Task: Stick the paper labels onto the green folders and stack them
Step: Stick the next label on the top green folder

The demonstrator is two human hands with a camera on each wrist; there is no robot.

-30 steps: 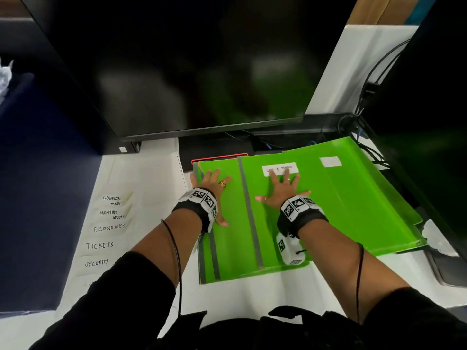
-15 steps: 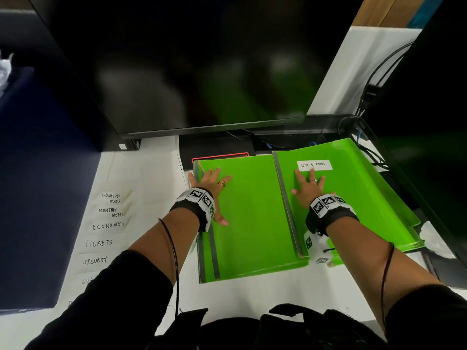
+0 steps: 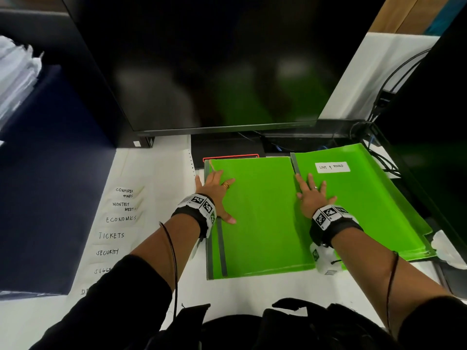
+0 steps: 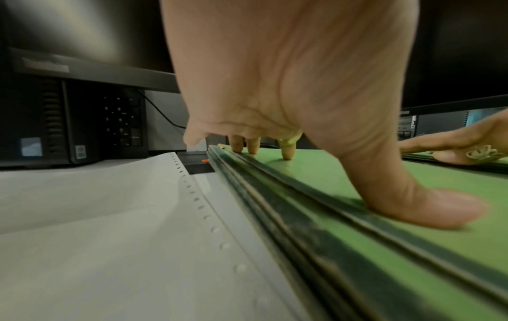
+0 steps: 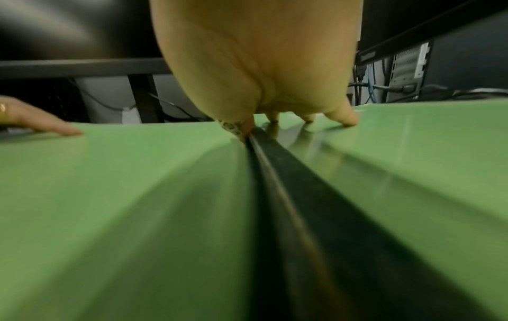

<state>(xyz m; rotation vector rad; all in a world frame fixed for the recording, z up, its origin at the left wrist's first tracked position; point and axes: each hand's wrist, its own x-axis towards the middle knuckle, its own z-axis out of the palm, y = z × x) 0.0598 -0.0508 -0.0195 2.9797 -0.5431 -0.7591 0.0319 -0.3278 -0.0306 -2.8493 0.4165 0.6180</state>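
Note:
A stack of unlabelled green folders lies in front of me on the white desk. My left hand rests flat on its left edge with spread fingers, beside the dark spines. To the right lies a second pile whose top green folder carries a white label reading LOST & FOUND. My right hand presses flat on that folder's left side, next to its grey spine. Neither hand grips anything.
A sheet with handwritten paper labels lies left of the folders. A big dark monitor hangs over the far desk, another screen stands right with cables. A dark blue panel bounds the left.
My right hand has slid the labelled folder to the right, off the left stack and onto the right pile. The left hand has stayed on the left stack.

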